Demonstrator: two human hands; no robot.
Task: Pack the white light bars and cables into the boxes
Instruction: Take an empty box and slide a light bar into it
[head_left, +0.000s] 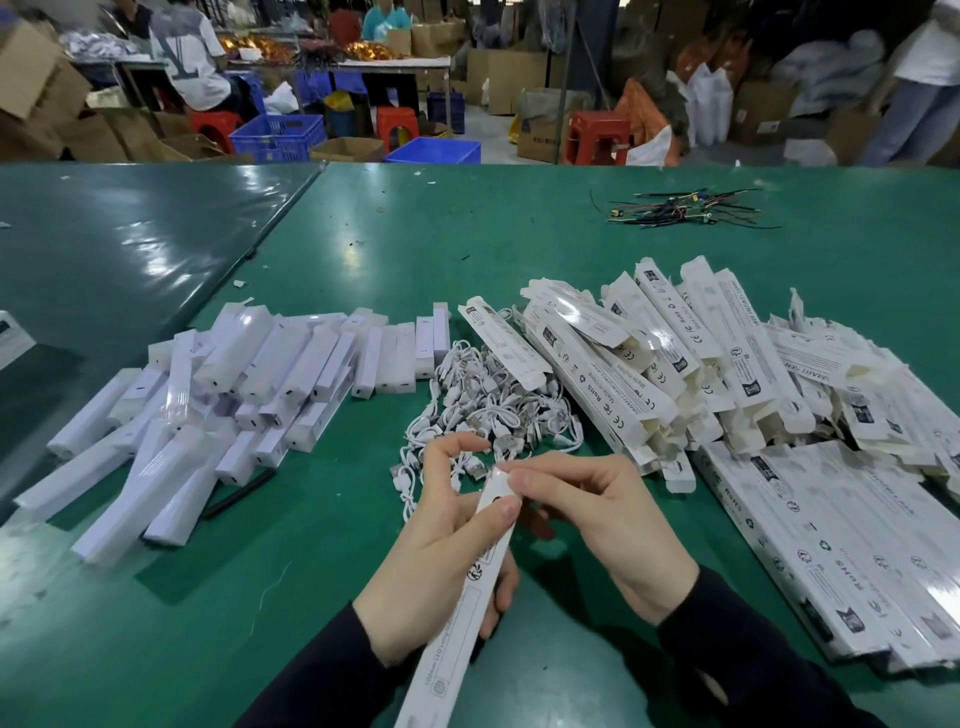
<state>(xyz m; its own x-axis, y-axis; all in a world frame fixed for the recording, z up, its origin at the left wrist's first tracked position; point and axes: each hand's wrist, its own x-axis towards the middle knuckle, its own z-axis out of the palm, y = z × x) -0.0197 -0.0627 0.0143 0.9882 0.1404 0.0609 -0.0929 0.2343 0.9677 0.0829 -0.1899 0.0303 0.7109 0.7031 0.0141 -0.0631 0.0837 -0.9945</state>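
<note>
- Left hand (447, 551) grips a long white box (457, 618), fingers curled round it, thumb lying across its top near the far end.
- The box runs diagonally, near end low by the sleeve, far end tilted up towards the cable pile.
- Right hand (597, 525) comes in from the right, fingertips pinching at the box's far tip; whether a flap is tucked or loose there, I can't tell.
- Both sleeves are dark, forearms angling in from the near edge.
- Just beyond the hands, a tangle of white cables (493, 410) sits mid-table, touching the boxes on its right.
- Left of the cables, a loose heap of light bars (218, 400), criss-crossed, some lying over others.
- Right of the cables, a sprawl of open boxes (675, 358), flaps up, printed sides showing.
- Near right, a flat row of closed boxes (852, 551) laid side by side, running off towards the near edge.
- Far right on the green table (322, 561), well apart from everything, a small bundle of dark wires (685, 210).
- Beyond the table: blue crates, red stools, cardboard cartons and a few people, blurred.
</note>
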